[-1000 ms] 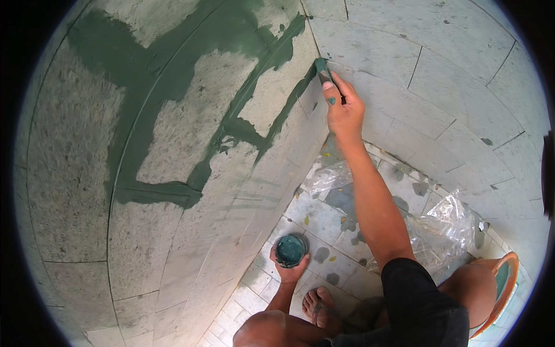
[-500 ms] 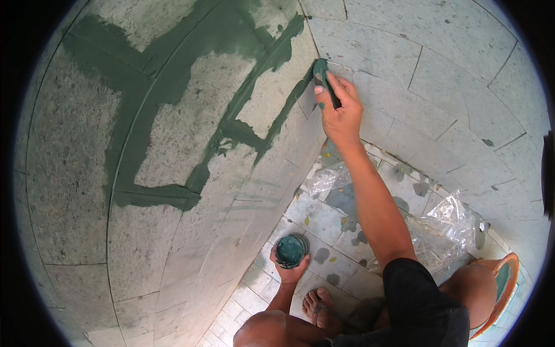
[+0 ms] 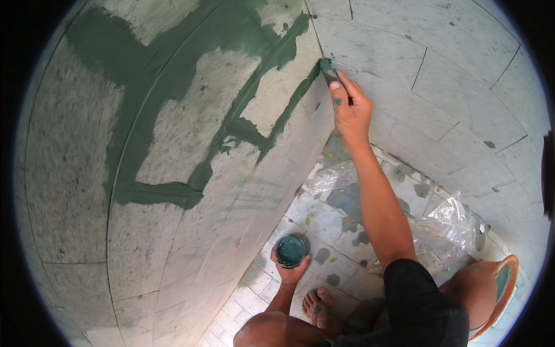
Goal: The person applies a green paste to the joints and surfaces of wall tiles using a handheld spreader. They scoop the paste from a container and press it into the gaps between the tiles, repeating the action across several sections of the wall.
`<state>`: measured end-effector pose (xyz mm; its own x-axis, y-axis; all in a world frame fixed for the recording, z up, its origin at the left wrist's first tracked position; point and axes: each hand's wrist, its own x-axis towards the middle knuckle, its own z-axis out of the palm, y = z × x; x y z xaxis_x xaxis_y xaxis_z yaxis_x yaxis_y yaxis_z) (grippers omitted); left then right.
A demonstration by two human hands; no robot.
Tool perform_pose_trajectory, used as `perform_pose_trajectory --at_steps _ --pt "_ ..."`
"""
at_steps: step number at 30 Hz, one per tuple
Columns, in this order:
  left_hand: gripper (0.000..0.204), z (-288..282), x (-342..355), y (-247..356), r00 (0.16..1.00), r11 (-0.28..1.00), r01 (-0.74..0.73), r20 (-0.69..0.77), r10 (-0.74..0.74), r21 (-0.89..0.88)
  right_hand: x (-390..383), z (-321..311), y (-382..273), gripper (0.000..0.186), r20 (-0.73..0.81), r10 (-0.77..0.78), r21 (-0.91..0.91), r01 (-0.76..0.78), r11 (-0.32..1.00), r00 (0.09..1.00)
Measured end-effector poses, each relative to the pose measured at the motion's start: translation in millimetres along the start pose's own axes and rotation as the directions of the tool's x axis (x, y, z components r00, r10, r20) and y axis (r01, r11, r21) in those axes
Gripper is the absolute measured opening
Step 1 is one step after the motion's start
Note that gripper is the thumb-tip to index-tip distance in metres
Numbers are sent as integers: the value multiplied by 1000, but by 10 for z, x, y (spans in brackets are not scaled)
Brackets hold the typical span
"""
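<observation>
My right hand (image 3: 351,107) grips a green-smeared spatula (image 3: 327,68), its tip at the inside corner of the tiled walls, at the top end of a green streak. My left hand (image 3: 280,272) holds a small round tub (image 3: 291,246) of blue-green paste low, above the floor. The left wall (image 3: 63,173) carries broad, uneven green paste along several joints, with bare stone between. The right wall (image 3: 445,87) is pale tile with dark joint lines. A small green smear is on my right thumb.
Crumpled clear plastic (image 3: 445,231) lies on the spotted floor tiles (image 3: 312,214) with scattered small leaves. An orange-rimmed basin (image 3: 507,283) stands at the lower right beside my knee. My sandalled foot (image 3: 315,306) is below the tub.
Since half a second ago my right hand and spatula have shifted slightly right, the spatula still at the corner. My left hand and the tub look unmoved.
</observation>
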<state>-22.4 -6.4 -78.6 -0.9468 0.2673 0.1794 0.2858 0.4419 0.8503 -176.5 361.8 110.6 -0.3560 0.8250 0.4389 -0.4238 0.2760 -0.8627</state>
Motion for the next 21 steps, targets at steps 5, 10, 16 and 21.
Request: perform_pose_trajectory --at_steps 5,10,16,21 --pt "104 -25 13 44 999 999 -37 -11 37 33 -132 -57 -157 36 170 103 17 -108 994 980" --pt "104 -3 31 44 997 996 -75 13 75 49 -477 -45 -283 36 237 78 34 -88 996 968" --pt "106 -21 13 10 998 992 -56 5 55 117 -973 1 -411 39 342 -6 52 -13 999 940" --pt "105 -26 25 56 998 991 -57 -9 59 121 -1341 8 -586 40 452 -43 135 -21 991 891"
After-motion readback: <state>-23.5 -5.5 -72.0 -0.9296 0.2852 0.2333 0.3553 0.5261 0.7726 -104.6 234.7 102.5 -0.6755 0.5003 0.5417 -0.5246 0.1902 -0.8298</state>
